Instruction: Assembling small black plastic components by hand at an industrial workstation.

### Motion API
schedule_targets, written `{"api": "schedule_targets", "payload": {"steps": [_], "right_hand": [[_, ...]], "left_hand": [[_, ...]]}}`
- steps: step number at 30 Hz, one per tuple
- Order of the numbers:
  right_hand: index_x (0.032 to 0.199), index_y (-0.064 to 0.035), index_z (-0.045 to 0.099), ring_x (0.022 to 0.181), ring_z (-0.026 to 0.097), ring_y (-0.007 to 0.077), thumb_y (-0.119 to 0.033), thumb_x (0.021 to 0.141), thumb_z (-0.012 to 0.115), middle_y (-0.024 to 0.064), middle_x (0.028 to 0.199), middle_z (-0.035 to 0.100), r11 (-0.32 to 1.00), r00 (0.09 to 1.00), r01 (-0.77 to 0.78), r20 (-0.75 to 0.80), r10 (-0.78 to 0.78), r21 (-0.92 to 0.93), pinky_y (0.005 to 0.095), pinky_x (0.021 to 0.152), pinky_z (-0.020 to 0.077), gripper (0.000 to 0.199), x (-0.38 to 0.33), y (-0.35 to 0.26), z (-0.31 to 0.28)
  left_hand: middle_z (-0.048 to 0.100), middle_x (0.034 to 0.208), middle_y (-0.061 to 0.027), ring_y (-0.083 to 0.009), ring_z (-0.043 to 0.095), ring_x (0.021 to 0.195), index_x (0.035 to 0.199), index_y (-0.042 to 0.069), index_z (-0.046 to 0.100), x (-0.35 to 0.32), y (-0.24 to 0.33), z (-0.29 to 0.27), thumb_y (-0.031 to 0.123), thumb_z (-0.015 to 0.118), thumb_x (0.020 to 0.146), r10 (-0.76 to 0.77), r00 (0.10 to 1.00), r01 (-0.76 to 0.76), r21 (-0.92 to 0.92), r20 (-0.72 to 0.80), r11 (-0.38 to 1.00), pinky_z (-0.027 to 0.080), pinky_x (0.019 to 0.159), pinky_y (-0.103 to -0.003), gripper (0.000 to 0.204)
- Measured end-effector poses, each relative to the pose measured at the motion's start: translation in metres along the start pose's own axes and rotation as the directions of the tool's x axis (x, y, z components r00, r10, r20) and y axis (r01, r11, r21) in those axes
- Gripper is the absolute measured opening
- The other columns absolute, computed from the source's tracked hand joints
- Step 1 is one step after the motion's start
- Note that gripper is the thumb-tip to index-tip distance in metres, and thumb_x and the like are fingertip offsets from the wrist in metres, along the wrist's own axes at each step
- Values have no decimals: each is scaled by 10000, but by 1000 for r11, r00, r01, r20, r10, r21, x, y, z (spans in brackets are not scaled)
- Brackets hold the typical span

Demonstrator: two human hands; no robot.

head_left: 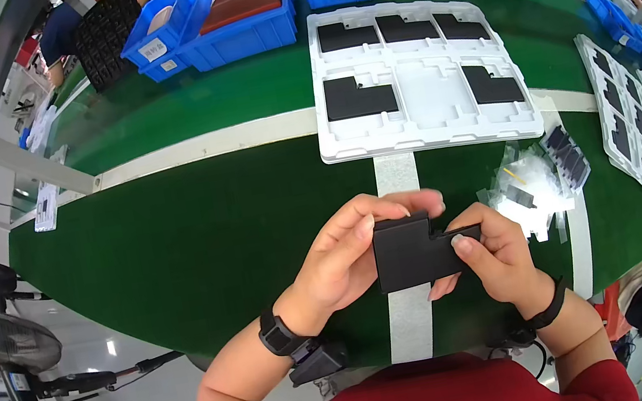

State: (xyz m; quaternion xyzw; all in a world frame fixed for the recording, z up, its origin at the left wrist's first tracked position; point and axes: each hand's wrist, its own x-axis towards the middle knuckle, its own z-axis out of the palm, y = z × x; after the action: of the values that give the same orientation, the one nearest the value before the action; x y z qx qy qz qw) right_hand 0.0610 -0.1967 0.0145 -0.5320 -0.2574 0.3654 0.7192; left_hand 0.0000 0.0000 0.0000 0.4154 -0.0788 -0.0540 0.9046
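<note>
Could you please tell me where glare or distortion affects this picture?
Head view: white glare washes out part of the clear plastic pile; head view: the green table's outline bows near the rim; head view: the black part in the right hand shows clearly.

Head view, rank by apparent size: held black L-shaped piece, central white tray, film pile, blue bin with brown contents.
White tray
Blue bin
Black L-shaped piece and film pile: too close to rank
</note>
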Motion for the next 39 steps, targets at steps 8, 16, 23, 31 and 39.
{"api": "schedule_targets", "payload": {"steps": [8,16,23,31,39], "right_hand": [[975,42,422,715,667,243,-91,936,407,176,854,602,1000,1000,24,12,-24,15,288,600,565,139,0,-1,5],[965,48,427,701,669,225,-76,931,416,165,815,613,997,997,81,11,-82,18,276,590,561,128,1,6,7],[957,50,430,708,670,209,-54,924,424,168,780,630,993,993,115,1,-115,23,269,595,558,110,0,6,7],[974,52,425,706,669,222,-57,926,418,177,800,620,992,995,101,-21,-100,73,270,591,562,119,-2,4,12],[981,57,425,703,667,228,-61,929,412,174,822,608,993,994,108,-29,-107,54,270,587,566,130,-3,0,8]], "left_hand": [[490,1141,-224,-395,355,1239,1409,94,170,-1,-4,2,386,513,886,-4,998,17,-200,66,980,302,1025,-509,690],[496,1093,-215,-356,404,1176,1358,117,273,-5,-1,1,390,517,882,8,999,-1,-144,48,990,352,961,-456,600],[493,1068,-212,-355,389,1168,1185,151,402,-4,1,12,371,508,890,42,999,-40,-132,16,990,333,970,-450,383],[473,1159,-252,-353,385,1207,1221,90,357,-4,-4,3,316,371,955,157,978,-143,-108,134,984,357,977,-451,349],[456,1223,-303,-347,501,1116,1370,73,256,-2,15,13,491,309,932,242,970,-233,414,32,880,366,968,-429,608]]}}
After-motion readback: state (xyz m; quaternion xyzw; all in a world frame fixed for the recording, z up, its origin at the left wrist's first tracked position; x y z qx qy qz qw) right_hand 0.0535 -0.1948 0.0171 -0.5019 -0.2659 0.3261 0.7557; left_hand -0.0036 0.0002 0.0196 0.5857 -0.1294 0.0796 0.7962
